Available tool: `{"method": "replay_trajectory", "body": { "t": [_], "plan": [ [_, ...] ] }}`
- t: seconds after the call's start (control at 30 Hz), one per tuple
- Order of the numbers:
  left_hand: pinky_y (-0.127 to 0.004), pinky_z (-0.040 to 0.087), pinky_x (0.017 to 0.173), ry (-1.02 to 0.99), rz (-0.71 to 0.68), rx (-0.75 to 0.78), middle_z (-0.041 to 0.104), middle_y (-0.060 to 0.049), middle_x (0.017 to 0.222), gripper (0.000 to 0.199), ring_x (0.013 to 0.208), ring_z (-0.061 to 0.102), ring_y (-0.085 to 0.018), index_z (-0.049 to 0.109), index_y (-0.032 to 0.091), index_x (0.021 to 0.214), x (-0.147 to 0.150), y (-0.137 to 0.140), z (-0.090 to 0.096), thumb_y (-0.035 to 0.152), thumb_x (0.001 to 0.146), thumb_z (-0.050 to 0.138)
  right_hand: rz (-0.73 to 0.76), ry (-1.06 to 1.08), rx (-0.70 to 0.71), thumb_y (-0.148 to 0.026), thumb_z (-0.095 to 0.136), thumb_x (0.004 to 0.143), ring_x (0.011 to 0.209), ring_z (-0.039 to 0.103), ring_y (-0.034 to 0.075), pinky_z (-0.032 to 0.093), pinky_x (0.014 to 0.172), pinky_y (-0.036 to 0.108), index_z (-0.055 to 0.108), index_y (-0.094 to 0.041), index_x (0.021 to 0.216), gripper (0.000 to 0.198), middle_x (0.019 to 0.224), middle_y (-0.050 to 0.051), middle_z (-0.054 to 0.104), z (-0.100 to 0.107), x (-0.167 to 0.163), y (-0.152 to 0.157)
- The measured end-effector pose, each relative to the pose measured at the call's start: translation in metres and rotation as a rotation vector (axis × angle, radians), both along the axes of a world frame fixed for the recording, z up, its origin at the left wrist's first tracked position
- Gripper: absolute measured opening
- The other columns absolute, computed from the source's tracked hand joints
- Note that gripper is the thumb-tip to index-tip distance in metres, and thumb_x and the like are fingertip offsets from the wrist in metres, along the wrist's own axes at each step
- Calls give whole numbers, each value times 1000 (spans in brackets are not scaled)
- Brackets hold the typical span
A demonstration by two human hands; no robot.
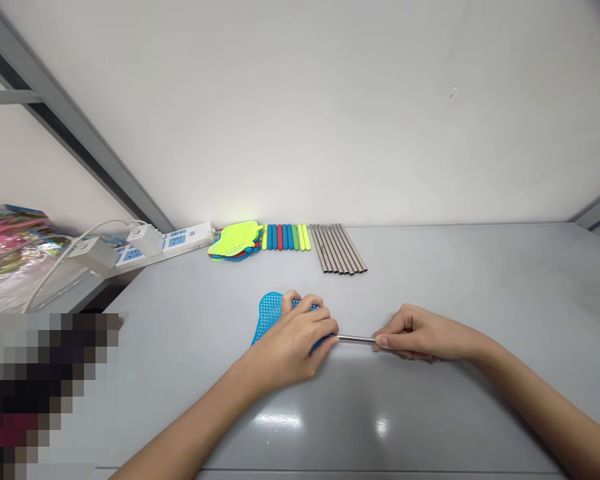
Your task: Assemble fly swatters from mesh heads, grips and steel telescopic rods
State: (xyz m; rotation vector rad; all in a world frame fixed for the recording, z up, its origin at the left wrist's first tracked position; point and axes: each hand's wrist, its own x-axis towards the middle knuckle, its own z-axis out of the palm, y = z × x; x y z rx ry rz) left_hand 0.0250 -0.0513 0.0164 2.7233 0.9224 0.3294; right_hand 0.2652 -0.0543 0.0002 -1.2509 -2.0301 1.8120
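Where the blue swatter head (269, 316) lies flat on the grey table (460, 280), the left hand (300, 337) covers its right part, fingers curled down onto the mesh and closed on it. Out of that hand, to the right of the swatter head, runs a thin metal rod (357, 339), level with the table top and just above it. The right hand (417, 333) pinches the rod's far end between thumb and fingertips, so both hands are clamped, one at each end of the same piece.

Beyond the swatter head, near the wall, sits a stack of swatter heads (234, 240) with a yellow-green one on top. Just right of that stack lies a row of coloured grips (285, 237), and right again a row of bare metal rods (339, 249). Left of the stack, a white power strip (173, 239) with plugs in it rests along the table's edge
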Motion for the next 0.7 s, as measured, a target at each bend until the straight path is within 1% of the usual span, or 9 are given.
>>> {"method": "replay_trajectory", "body": {
  "t": [0.1, 0.23, 0.3, 0.43, 0.57, 0.63, 0.7],
  "plan": [
    [-39, 18, 83, -13, 9, 15, 55, 1, 71, 16, 86, 42, -17, 52, 19, 76, 2, -2, 0, 22, 84, 39, 29, -6, -20, -47, 44, 79, 38, 29, 4, 25, 35, 18, 50, -14, 62, 38, 48, -5, 37, 3, 2, 0],
    [-39, 17, 85, -10, 13, 21, 55, 1, 72, 14, 87, 42, -16, 52, 19, 76, -1, -1, 3, 22, 83, 40, 79, -48, -18, -46, 45, 79, 46, 37, 5, 30, 41, 18, 51, -13, 64, 36, 61, -1, 46, 10, 11, 3],
    [-39, 17, 85, -10, 27, 31, 56, 1, 73, 14, 87, 42, -17, 52, 19, 76, -4, 1, 4, 22, 83, 40, 64, -75, 7, -45, 45, 79, 47, 38, 5, 31, 43, 18, 51, -13, 65, 35, 63, -1, 47, 12, 16, 4],
    [-40, 17, 86, 2, 53, 60, 56, 0, 76, 13, 89, 42, -18, 52, 19, 75, -5, 3, 5, 25, 81, 43, 20, -112, 36, -48, 45, 78, 46, 36, 5, 30, 42, 19, 53, -13, 67, 37, 63, -1, 48, 10, 21, 4],
    [-42, 18, 86, 34, 59, 71, 54, 0, 74, 17, 87, 43, -18, 52, 18, 75, 5, -1, -1, 30, 83, 43, -4, -113, 61, -50, 44, 78, 44, 35, 5, 29, 41, 19, 52, -14, 64, 40, 59, -2, 45, 7, 16, 2],
    [-42, 21, 84, 36, 59, 74, 54, -1, 75, 18, 83, 44, -17, 51, 18, 79, 13, -5, -5, 23, 86, 35, -20, -107, 58, -50, 45, 77, 44, 36, 5, 30, 41, 19, 52, -14, 65, 39, 60, -1, 46, 6, 10, 0],
    [-39, 26, 82, 46, 48, 61, 53, -1, 75, 20, 76, 45, -15, 50, 17, 82, 19, -10, -10, 16, 87, 31, -47, -93, 47, -49, 47, 76, 46, 40, 6, 32, 42, 18, 54, -14, 68, 37, 62, -1, 49, 5, 3, -2]
  ]
}}
